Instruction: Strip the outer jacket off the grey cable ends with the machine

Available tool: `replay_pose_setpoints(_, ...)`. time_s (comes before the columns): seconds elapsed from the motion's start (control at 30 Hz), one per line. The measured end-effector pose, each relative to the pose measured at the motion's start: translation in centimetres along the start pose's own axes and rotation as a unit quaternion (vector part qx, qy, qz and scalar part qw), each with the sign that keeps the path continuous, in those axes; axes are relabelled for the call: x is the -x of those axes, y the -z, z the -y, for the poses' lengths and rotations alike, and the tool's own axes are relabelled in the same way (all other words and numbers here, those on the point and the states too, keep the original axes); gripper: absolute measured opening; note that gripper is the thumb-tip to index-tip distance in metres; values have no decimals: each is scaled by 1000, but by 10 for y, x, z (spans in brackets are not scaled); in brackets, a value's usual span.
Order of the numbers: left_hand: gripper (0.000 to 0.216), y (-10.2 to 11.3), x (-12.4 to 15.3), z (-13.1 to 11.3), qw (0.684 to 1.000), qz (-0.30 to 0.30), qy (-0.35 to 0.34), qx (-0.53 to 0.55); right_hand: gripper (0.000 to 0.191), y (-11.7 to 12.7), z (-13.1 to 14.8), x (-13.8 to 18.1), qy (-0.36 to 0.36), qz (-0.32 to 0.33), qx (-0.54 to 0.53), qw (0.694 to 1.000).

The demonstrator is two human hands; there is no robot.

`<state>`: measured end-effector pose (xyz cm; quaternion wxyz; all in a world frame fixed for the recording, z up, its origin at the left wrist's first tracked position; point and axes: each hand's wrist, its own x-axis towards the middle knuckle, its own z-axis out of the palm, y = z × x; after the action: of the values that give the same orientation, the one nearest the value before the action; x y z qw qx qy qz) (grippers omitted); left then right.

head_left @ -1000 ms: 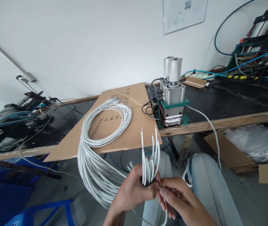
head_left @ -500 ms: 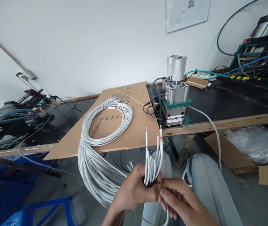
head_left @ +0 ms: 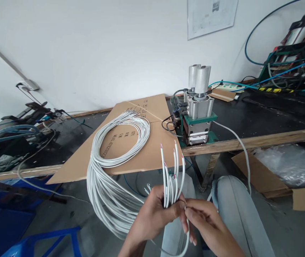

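My left hand (head_left: pixel 159 210) is closed around a bundle of white cables (head_left: pixel 171 187), whose ends stand upright with small pink and green wire tips showing. Against its thumb, my right hand (head_left: pixel 202 217) pinches one white cable (head_left: pixel 186 235) that loops down below the hands. The fingers of both hands meet there, so the exact pinch point is partly hidden. From the left hand the cables run back to a large white cable coil (head_left: pixel 96 142), part of which rests on a flat cardboard sheet (head_left: pixel 158 139) while the rest hangs over the bench edge.
A pneumatic machine (head_left: pixel 199 107) with two silver cylinders stands at the bench's front edge. Dark equipment with blue hoses (head_left: pixel 21 132) sits at the left, and another machine (head_left: pixel 294 46) at the right. Below are a blue stool (head_left: pixel 50 237) and a cardboard box (head_left: pixel 265 178) with plastic.
The upright cable ends have shifted slightly left and fanned a little apart. Both hands stay together, with the right fingers a bit higher against the left thumb.
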<state>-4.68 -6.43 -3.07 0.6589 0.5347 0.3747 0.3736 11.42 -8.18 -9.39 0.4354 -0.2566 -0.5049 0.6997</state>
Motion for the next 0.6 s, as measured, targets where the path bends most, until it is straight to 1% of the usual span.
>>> replay_pose_setpoints(0.1,19,2,2,5,999,-20,-8,28,46,-4,-20,-8,45,-7,-86,995)
replay_pose_setpoints(0.2,27,5,3,10,999,-35,1,42,42,-11,-31,-11,68,-8,-143,987)
replay_pose_setpoints(0.37,32,7,4,15,997,-32,4,72,40,-17,-32,-14,77,-15,-190,979)
replay_pose_setpoints(0.6,35,6,5,20,997,-39,-8,68,38,-16,-33,-16,73,-16,-222,972)
